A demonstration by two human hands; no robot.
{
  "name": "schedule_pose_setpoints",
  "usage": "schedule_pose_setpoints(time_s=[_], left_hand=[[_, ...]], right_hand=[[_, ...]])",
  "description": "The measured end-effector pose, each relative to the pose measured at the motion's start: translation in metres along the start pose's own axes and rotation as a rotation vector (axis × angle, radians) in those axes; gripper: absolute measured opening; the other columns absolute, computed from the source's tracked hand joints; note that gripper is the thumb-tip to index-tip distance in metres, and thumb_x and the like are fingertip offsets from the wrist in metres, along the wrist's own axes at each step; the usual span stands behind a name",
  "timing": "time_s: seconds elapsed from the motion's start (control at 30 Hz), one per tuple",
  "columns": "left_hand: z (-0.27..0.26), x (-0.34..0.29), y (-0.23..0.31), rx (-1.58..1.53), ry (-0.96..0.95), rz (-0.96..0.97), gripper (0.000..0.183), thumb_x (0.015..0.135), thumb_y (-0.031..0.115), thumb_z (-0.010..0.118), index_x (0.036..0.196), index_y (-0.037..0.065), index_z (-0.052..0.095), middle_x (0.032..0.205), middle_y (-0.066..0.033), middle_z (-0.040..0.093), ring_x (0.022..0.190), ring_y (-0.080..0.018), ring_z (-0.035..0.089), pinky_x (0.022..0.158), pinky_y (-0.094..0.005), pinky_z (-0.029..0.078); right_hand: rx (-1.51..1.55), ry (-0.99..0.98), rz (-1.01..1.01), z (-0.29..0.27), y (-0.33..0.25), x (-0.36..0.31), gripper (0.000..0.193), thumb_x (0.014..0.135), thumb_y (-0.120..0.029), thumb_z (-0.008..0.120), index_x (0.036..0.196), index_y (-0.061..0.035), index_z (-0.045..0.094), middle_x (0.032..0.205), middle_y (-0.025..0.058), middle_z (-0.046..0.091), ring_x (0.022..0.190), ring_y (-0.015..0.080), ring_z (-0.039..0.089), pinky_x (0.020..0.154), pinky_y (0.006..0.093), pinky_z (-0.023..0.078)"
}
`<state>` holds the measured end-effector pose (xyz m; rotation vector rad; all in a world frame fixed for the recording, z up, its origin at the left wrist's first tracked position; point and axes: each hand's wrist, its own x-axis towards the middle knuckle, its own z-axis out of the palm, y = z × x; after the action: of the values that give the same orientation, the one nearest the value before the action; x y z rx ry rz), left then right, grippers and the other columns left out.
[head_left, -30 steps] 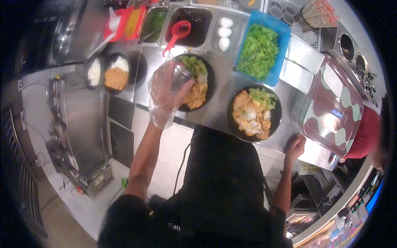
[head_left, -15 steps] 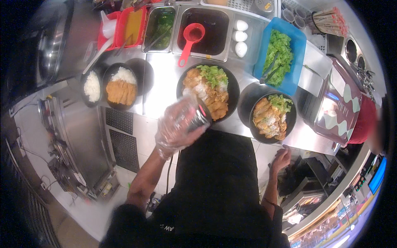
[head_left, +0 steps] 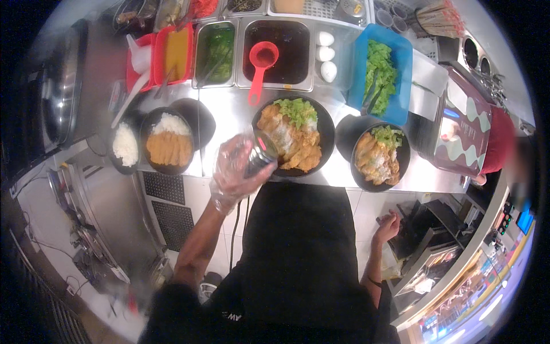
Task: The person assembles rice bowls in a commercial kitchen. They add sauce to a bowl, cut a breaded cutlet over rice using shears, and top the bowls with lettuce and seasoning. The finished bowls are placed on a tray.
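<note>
My left hand (head_left: 235,169), in a clear plastic glove, is closed round a small shiny metal shaker (head_left: 259,156), tilted at the near left edge of a black bowl (head_left: 329,129). Browned fried cutlet pieces (head_left: 303,149) with white patches lie in that bowl beside chopped lettuce (head_left: 298,112). A second black bowl (head_left: 358,178) with similar food stands to its right. My bare right hand (head_left: 388,226) hangs below the counter edge, its fingers loosely bent and apart, with nothing visible in it.
At left stand a bowl of rice (head_left: 125,144) and a bowl of rice with sliced cutlet (head_left: 169,150). Behind are a red ladle (head_left: 256,74) over dark sauce, eggs (head_left: 326,54) and a blue lettuce tub (head_left: 404,86). Another person's red sleeve (head_left: 499,143) shows beyond the patterned box (head_left: 465,126).
My left hand and the shaker have drawn slightly left, off the food. My right hand has dropped a little. The view has shifted, and the other person's fingers now show at the box.
</note>
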<state>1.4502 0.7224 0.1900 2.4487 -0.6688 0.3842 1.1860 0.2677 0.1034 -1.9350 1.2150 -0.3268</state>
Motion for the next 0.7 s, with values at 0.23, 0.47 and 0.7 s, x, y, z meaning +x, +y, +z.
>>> schedule_pose_setpoints(time_s=[0.23, 0.47, 0.7], left_hand=[[-0.045, 0.047, 0.011, -0.327, 0.218, -0.284, 0.094, 0.069, 0.012, 0.091, 0.148, 0.005, 0.042, 0.137, -0.0202, 0.057, 0.120, -0.0352, 0.059, 0.097, -0.0470, 0.052], [-0.041, 0.190, 0.018, -0.917, 0.394, -0.411, 0.076, 0.077, 0.014, 0.087, 0.140, 0.006, 0.044, 0.126, -0.0116, 0.057, 0.119, -0.0275, 0.057, 0.102, -0.0448, 0.051], [0.063, 0.326, 0.000, 0.093, -0.183, -0.098, 0.061, 0.083, 0.049, 0.075, 0.120, 0.003, 0.062, 0.117, -0.0198, 0.066, 0.111, -0.0375, 0.063, 0.100, -0.0476, 0.048]], right_hand=[[0.150, -0.245, 0.018, -0.001, -0.024, -0.015, 0.039, 0.110, -0.034, 0.046, 0.120, -0.0007, 0.062, 0.083, 0.0068, 0.067, 0.062, 0.0099, 0.058, 0.051, 0.0219, 0.044], [0.505, -0.512, 0.129, 0.044, -0.124, -0.036, 0.071, 0.107, -0.048, 0.048, 0.157, -0.0005, 0.029, 0.140, 0.0242, 0.056, 0.101, 0.0263, 0.069, 0.061, 0.0313, 0.057], [0.701, -0.590, 0.164, 0.066, -0.129, -0.031, 0.054, 0.107, -0.040, 0.049, 0.141, 0.0024, 0.047, 0.132, 0.0199, 0.061, 0.103, 0.0270, 0.068, 0.073, 0.0382, 0.061]])
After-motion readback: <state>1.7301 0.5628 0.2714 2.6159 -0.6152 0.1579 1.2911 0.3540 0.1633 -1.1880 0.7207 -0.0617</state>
